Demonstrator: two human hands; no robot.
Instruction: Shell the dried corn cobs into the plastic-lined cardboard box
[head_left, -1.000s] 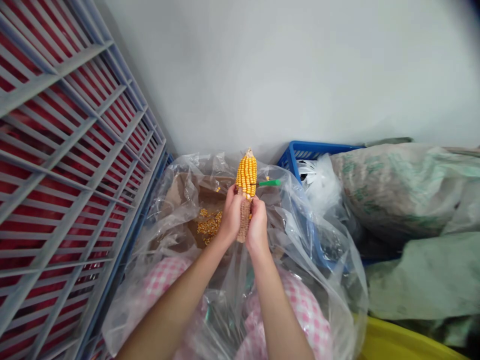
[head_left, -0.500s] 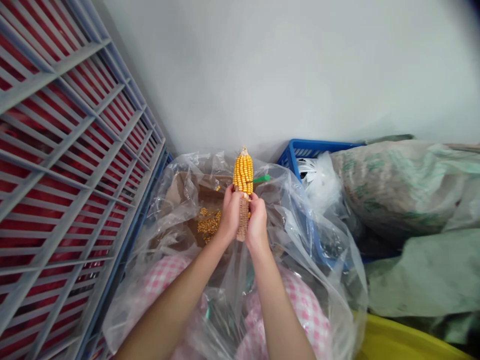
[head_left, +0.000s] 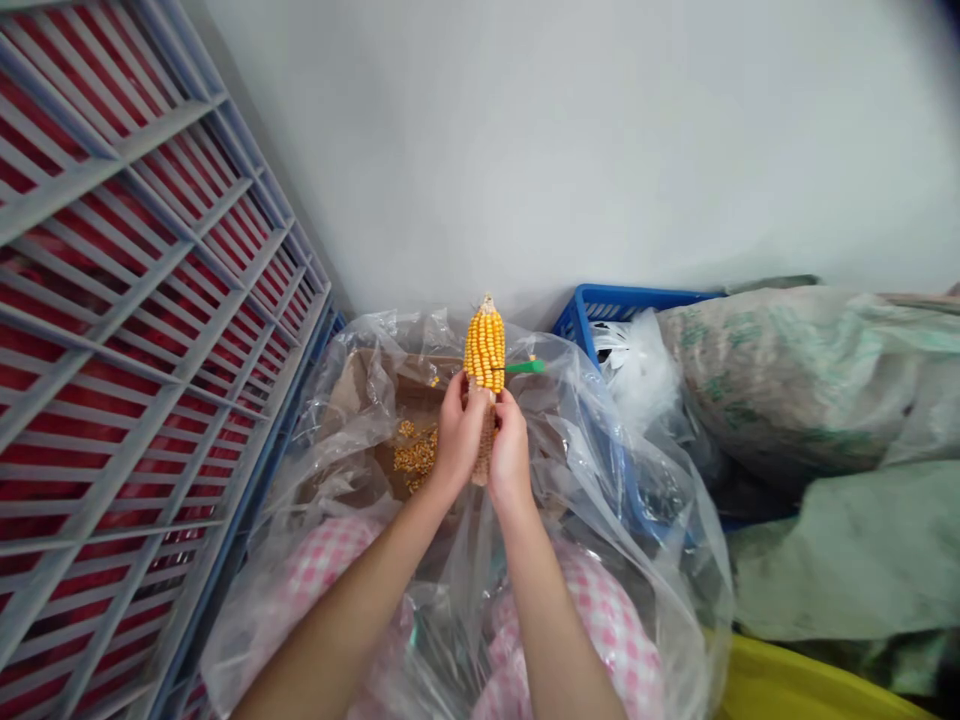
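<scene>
Both hands hold one dried corn cob (head_left: 484,345) upright over a plastic-lined box. Its upper half still carries yellow kernels; the lower part is bare and brownish. My left hand (head_left: 459,428) is closed around the left side, thumb at the edge of the kernels. My right hand (head_left: 510,440) grips the right side, its thumb also close to that edge. Behind the cob a green handle-like piece (head_left: 525,367) sticks out to the right; the rest of it is hidden. Loose kernels (head_left: 415,455) lie in the cardboard box (head_left: 367,375) to the left, below the hands.
Clear plastic sheeting (head_left: 645,470) drapes over the box and the knees in pink checks. A slatted grey crate (head_left: 172,250) stands close on the left. On the right are a blue basket (head_left: 581,315), a full sack (head_left: 780,370) and a yellow tub (head_left: 810,680). A white wall rises behind.
Both thumbs have shifted slightly on the cob, with the hands still gripping it near the kernel edge. The view has tilted a little, and slightly more of the green piece shows.
</scene>
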